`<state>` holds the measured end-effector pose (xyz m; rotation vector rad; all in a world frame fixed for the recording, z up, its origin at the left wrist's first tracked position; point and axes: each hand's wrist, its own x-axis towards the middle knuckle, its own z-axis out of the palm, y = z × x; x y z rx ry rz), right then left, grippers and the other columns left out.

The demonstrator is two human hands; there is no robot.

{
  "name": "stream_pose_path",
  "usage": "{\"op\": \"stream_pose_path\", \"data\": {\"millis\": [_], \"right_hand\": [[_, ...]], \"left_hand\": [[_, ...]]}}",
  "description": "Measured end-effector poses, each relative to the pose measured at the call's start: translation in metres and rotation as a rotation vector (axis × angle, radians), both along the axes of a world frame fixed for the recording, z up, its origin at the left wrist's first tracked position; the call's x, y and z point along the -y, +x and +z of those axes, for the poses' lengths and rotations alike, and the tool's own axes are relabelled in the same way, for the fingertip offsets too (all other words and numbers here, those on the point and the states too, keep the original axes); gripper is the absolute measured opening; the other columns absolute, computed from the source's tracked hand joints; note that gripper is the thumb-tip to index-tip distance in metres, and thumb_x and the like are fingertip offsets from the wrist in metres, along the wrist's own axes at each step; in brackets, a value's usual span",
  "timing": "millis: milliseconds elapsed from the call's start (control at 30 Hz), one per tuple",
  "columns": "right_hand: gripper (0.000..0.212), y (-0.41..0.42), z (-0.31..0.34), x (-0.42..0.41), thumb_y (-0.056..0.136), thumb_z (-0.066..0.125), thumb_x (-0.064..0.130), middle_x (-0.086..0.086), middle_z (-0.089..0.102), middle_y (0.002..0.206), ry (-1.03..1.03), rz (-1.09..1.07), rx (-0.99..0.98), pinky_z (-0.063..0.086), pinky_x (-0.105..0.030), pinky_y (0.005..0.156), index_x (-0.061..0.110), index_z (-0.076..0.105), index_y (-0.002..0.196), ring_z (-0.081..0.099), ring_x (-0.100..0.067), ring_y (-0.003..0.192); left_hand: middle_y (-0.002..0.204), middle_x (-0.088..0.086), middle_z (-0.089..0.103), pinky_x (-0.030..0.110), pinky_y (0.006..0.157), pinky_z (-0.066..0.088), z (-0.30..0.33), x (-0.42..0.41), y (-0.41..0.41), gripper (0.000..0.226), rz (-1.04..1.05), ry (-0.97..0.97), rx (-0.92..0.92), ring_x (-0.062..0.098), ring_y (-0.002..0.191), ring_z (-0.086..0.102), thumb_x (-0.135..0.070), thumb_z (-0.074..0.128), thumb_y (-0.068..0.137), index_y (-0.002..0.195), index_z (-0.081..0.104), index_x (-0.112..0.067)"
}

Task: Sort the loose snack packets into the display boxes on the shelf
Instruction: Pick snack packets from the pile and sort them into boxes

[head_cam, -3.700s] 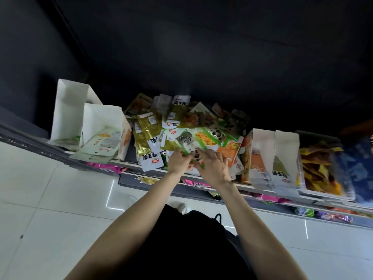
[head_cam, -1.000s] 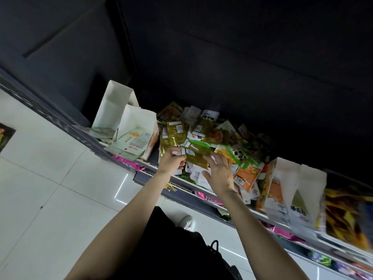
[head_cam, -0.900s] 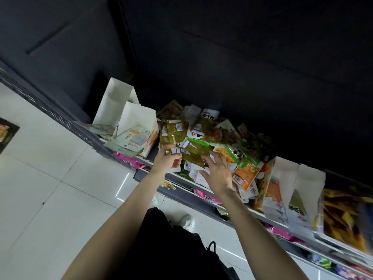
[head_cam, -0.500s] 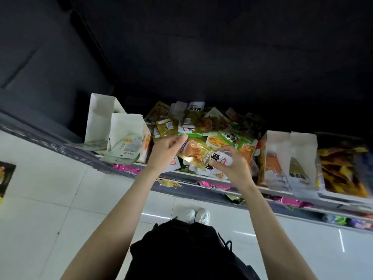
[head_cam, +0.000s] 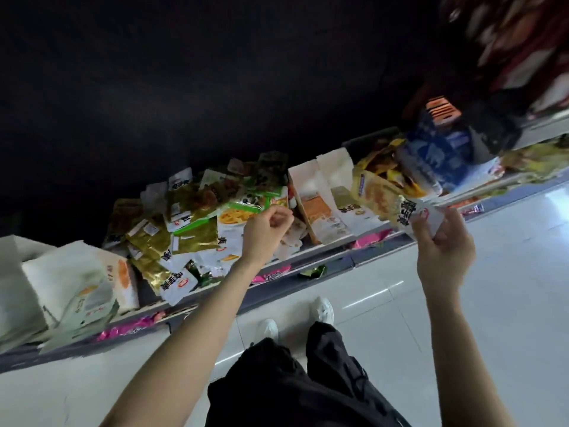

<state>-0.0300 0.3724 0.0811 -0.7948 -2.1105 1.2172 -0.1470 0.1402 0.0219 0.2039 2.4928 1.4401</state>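
Head view: right hand (head_cam: 443, 251) pinches snack packet (head_cam: 388, 201) beside display boxes (head_cam: 323, 201); left hand (head_cam: 264, 232), fingers curled, holds nothing above loose packets (head_cam: 191, 235).

left hand (head_cam: 264, 232) curled, right hand (head_cam: 443, 251) pinching

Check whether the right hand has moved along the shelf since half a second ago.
Yes. The right hand, gripping a yellow-and-white snack packet, moved rightward from the loose pile past the white display boxes.
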Motion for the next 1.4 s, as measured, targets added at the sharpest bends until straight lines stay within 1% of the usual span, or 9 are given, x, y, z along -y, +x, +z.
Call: {"op": "stream_pose_path", "data": {"millis": [100,433,533,667,833,967,1167,1267,1400], "right_hand": [[0.007,-0.028,0.007,-0.019,0.090,0.064,0.022,0.009,0.061,0.073,0.313,0.100,-0.027,0.034,-0.010,0.053,0.017,0.066,0.093,0.050,0.005,0.055],[0.039,-0.114,-0.052,-0.037,0.050,0.072,-0.015,-0.003,0.065,0.074,1.011,0.826,0.185,0.033,-0.016,0.041,0.013,0.069,0.077,0.064,-0.021,0.061],[0.045,-0.116,-0.068,-0.039,0.073,0.058,-0.006,-0.003,0.070,0.098,1.093,0.978,0.503,0.052,-0.026,0.070,0.016,0.063,0.112,0.068,-0.021,0.084],[0.025,-0.120,-0.077,-0.045,0.089,0.049,0.012,-0.004,0.068,0.108,1.191,1.071,0.589,0.036,-0.030,0.103,0.016,0.063,0.109,0.064,-0.020,0.097],[0.024,-0.109,-0.060,-0.038,0.093,0.051,0.017,-0.005,0.067,0.110,0.994,1.041,0.442,0.042,-0.034,0.098,0.015,0.065,0.112,0.062,-0.024,0.106],[0.023,-0.101,-0.050,0.008,0.090,0.055,0.010,-0.008,0.067,0.107,0.633,1.108,0.289,0.050,-0.029,0.066,0.012,0.065,0.110,0.067,-0.026,0.081],[0.041,-0.105,-0.079,0.079,0.088,0.051,0.000,-0.013,0.053,0.132,0.308,1.152,0.506,0.047,-0.039,0.094,0.006,0.055,0.129,0.056,-0.032,0.115],[0.045,-0.104,-0.081,0.088,0.087,0.052,-0.003,-0.012,0.046,0.139,0.403,1.099,0.489,0.039,-0.041,0.104,0.005,0.053,0.131,0.040,-0.033,0.128],[0.053,-0.104,-0.085,0.075,0.069,0.066,-0.011,-0.007,0.059,0.126,0.604,0.983,0.253,0.046,-0.045,0.098,0.015,0.066,0.115,0.045,-0.031,0.123]], "left_hand": [[0.105,-0.004,0.067,0.030,0.077,0.052,-0.020,-0.021,-0.008,0.042,0.037,-0.140,0.097,0.014,0.087,0.065,-0.036,0.063,0.088,0.124,0.054,-0.016],[0.103,-0.002,0.064,0.005,0.054,0.040,-0.038,-0.088,-0.004,0.061,0.189,-0.218,0.097,0.005,0.071,0.055,-0.022,0.067,0.087,0.140,0.039,-0.014],[0.105,0.001,0.065,0.008,0.056,0.037,-0.040,-0.092,-0.005,0.059,0.206,-0.277,0.055,0.006,0.076,0.054,-0.023,0.067,0.087,0.139,0.041,-0.014],[0.107,-0.003,0.064,0.015,0.066,0.043,-0.043,-0.089,-0.005,0.051,0.217,-0.244,0.077,0.007,0.084,0.058,-0.023,0.062,0.090,0.137,0.044,-0.018],[0.099,-0.005,0.066,0.027,0.070,0.053,-0.054,-0.063,0.004,0.029,0.337,-0.387,-0.062,0.014,0.089,0.063,-0.035,0.057,0.092,0.116,0.059,-0.019],[0.116,0.011,0.058,0.033,0.083,0.045,-0.072,-0.029,0.002,0.047,0.529,-0.486,0.046,0.028,0.109,0.054,-0.041,0.061,0.088,0.115,0.058,-0.002],[0.110,0.011,0.068,0.028,0.081,0.044,-0.065,-0.022,-0.019,0.039,0.732,-0.157,0.356,0.027,0.105,0.063,-0.018,0.070,0.081,0.114,0.056,-0.004],[0.100,0.012,0.071,0.032,0.086,0.052,-0.062,-0.014,-0.017,0.021,0.740,0.065,0.429,0.028,0.096,0.066,-0.002,0.071,0.075,0.095,0.067,-0.003],[0.076,0.005,0.069,0.015,0.060,0.054,-0.027,0.018,0.012,0.025,0.674,0.376,0.500,0.013,0.068,0.064,0.015,0.055,0.084,0.102,0.067,0.003]]}}
